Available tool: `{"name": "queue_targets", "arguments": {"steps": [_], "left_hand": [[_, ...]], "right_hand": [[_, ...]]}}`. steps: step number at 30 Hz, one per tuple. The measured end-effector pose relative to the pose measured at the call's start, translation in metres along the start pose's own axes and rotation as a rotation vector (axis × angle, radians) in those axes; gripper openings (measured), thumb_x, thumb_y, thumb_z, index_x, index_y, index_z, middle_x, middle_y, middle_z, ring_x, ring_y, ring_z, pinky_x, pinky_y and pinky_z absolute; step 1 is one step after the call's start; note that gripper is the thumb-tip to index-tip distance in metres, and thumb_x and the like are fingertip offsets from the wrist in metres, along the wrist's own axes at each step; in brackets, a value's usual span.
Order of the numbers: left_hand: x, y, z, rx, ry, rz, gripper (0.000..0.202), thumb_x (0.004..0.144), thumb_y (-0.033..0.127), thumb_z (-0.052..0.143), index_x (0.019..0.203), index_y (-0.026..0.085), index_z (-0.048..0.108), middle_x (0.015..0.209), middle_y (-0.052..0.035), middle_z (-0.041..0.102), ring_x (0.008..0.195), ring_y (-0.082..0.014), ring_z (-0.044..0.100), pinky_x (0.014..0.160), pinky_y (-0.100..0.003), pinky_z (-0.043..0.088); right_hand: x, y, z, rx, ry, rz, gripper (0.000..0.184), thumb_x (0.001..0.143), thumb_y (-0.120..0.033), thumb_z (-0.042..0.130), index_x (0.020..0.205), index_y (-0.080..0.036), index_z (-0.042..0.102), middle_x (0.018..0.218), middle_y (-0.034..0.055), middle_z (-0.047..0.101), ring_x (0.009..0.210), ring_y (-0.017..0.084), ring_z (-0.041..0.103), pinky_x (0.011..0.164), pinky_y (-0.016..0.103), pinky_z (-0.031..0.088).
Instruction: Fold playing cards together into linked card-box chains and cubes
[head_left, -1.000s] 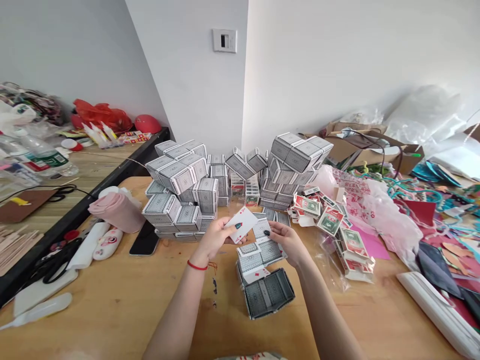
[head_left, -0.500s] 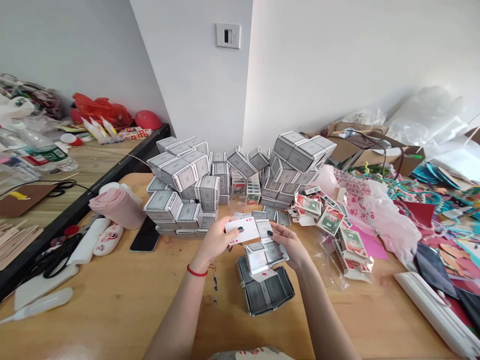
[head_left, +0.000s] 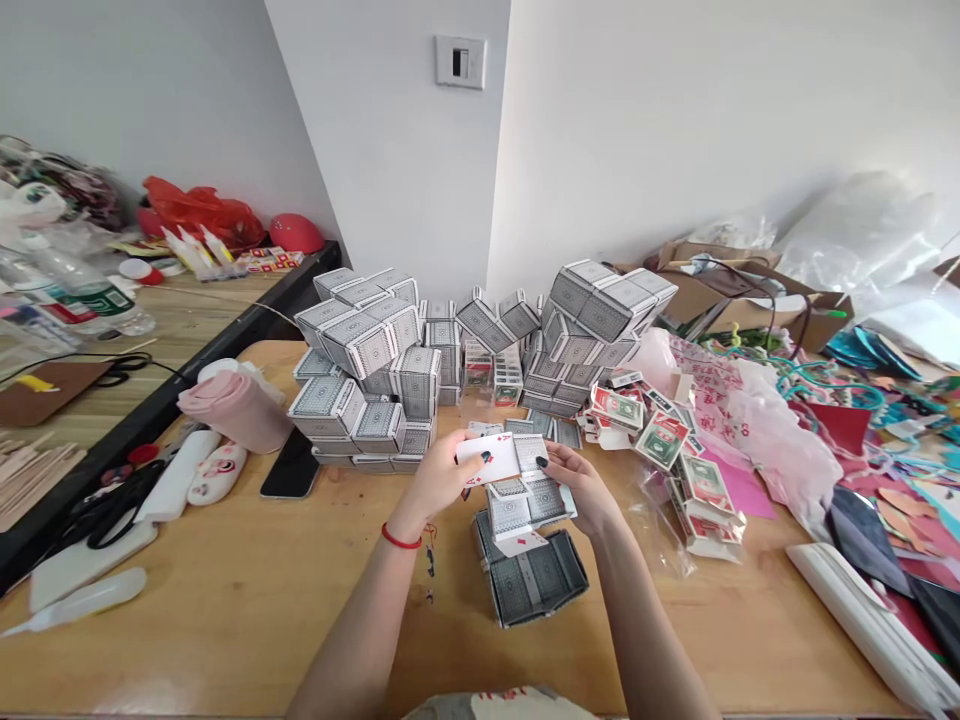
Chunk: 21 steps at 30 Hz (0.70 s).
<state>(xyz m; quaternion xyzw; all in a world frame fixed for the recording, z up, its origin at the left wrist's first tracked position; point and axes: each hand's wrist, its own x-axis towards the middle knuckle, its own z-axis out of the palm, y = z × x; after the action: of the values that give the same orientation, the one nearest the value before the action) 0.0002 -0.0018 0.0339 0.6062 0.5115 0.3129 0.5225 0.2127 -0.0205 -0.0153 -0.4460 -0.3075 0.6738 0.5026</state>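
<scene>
My left hand [head_left: 450, 467] grips a playing card [head_left: 495, 458], an ace of diamonds shown face up, with the thumb pressed on its face. My right hand [head_left: 576, 482] has its thumb on a grey-backed folded card [head_left: 529, 455], part of a small structure of folded cards [head_left: 513, 512] held above the table. One red-diamond card flap [head_left: 521, 543] sticks out at that structure's lower edge. Just below it sits an open box shape made of grey cards [head_left: 536, 588]. The fingers behind the cards are partly hidden.
Stacked grey card blocks stand at left [head_left: 365, 370] and right [head_left: 592, 330] behind my hands. Emptied card boxes [head_left: 664, 440] and a plastic bag [head_left: 739, 400] lie rightward. A phone [head_left: 291, 466], a pink cloth roll [head_left: 236, 410] and scissors [head_left: 120, 505] are leftward.
The held card structure has tilted a little, and its lower diamond flap now shows less. My left hand and its card have shifted slightly right. The view has moved slightly.
</scene>
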Motion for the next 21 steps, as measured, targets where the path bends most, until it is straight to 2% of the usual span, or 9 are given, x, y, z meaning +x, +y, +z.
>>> {"name": "queue_targets", "arguments": {"steps": [3,8,14,17,21], "left_hand": [[0.001,-0.001,0.0,0.058,0.01,0.059,0.012,0.07,0.02,0.053,0.081,0.014,0.056,0.066,0.0018,0.055,0.054,-0.0097,0.047,0.048,-0.019,0.035],[0.0,-0.004,-0.003,0.031,-0.077,0.063,0.015,0.073,0.021,0.05,0.086,0.015,0.054,0.07,0.0015,0.055,0.058,-0.0108,0.048,0.051,-0.02,0.035],[0.0,-0.003,-0.008,-0.007,-0.161,0.084,0.017,0.072,0.019,0.052,0.087,0.015,0.057,0.075,0.0,0.057,0.064,-0.0113,0.05,0.055,-0.02,0.038],[-0.001,0.001,-0.006,-0.036,-0.204,0.046,0.018,0.072,0.02,0.053,0.088,0.015,0.059,0.074,-0.0007,0.058,0.06,-0.0108,0.051,0.052,-0.019,0.038],[0.0,0.001,0.0,-0.067,-0.114,0.032,0.028,0.075,0.03,0.056,0.097,0.015,0.062,0.085,-0.0056,0.064,0.066,-0.014,0.057,0.051,-0.02,0.042]], "right_hand": [[-0.002,0.0,0.004,-0.004,-0.015,-0.018,0.037,0.059,-0.027,0.077,0.091,-0.02,0.06,0.078,0.0009,0.068,0.062,0.012,0.058,0.055,0.021,0.041],[-0.005,0.0,0.008,-0.009,-0.044,-0.022,0.038,0.06,-0.031,0.076,0.087,-0.021,0.052,0.063,-0.0034,0.061,0.05,0.01,0.052,0.047,0.02,0.037],[-0.011,-0.007,0.019,-0.065,-0.066,-0.03,0.04,0.062,-0.035,0.074,0.088,-0.024,0.045,0.064,-0.0061,0.056,0.047,0.009,0.048,0.044,0.019,0.033],[-0.012,-0.01,0.024,-0.145,-0.067,-0.074,0.035,0.066,-0.038,0.071,0.088,-0.025,0.048,0.066,-0.0064,0.054,0.048,0.009,0.045,0.045,0.019,0.032],[-0.011,-0.011,0.023,-0.266,-0.06,-0.151,0.03,0.069,-0.039,0.068,0.092,-0.022,0.058,0.08,-0.0004,0.059,0.059,0.011,0.05,0.051,0.021,0.036]]}}
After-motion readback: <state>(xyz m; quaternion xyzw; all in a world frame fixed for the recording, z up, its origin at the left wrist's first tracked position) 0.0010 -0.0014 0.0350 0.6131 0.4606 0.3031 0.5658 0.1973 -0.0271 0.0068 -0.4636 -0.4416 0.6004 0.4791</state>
